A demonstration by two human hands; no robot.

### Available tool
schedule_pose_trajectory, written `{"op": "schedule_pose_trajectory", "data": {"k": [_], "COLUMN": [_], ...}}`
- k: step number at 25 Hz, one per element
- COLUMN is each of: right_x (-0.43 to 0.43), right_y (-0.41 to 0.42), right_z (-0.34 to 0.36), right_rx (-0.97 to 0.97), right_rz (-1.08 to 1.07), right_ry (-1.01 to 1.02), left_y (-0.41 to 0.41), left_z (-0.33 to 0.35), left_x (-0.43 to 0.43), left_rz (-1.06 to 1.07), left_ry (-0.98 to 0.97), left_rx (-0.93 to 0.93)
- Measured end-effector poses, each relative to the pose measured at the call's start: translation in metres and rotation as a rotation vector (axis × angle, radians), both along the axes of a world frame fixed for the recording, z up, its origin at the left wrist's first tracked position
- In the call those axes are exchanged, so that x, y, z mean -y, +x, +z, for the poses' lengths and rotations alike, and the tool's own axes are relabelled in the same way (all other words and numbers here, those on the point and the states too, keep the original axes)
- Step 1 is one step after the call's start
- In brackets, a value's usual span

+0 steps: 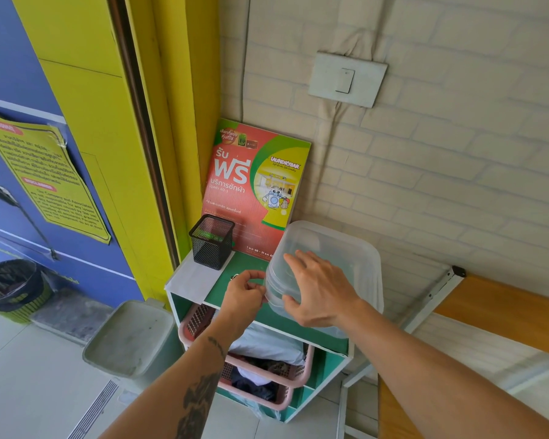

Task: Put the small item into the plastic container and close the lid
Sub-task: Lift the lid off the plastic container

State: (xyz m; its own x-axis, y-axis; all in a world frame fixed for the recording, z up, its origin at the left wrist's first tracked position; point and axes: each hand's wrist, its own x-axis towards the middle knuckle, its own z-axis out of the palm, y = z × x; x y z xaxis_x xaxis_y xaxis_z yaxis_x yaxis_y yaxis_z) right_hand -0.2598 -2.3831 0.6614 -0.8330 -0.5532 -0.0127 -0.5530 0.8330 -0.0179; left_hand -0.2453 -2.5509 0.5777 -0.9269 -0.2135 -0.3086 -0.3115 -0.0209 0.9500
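Observation:
A clear plastic container (355, 248) with its lid on stands at the right of a green shelf top (248, 264). My right hand (317, 289) lies over the lid's front left part, fingers spread on top and thumb down the front wall. My left hand (246, 293) is curled at the container's left corner, its thumb and fingers pinching the rim there. A small pale item (235, 276) shows just beyond my left fingertips; I cannot tell whether it lies on the shelf or is held.
A black mesh pen cup (212, 241) stands at the shelf's back left, in front of a red and green poster (251, 185) leaning on the brick wall. Pink baskets (267, 372) with cloth fill the shelf below. A grey bin (130, 337) stands left, a wooden table (501, 312) right.

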Motion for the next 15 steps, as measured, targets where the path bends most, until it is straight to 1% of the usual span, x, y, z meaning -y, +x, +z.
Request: {"op": "schedule_pose_trajectory", "data": {"k": [4, 10, 15], "right_x": [-0.003, -0.002, -0.002], "right_y": [0.001, 0.003, 0.01], "right_z": [0.008, 0.008, -0.008], "right_rx": [-0.045, -0.085, -0.122], "right_rz": [0.011, 0.034, 0.04], "right_ry": [-0.075, -0.081, -0.059], "left_y": [0.003, 0.003, -0.009], "left_z": [0.003, 0.005, 0.021], "left_x": [-0.003, -0.003, -0.002], "left_rz": [0.008, 0.018, 0.068], "left_ry": [-0.065, -0.074, -0.191], "left_rx": [-0.017, -0.017, -0.139]}}
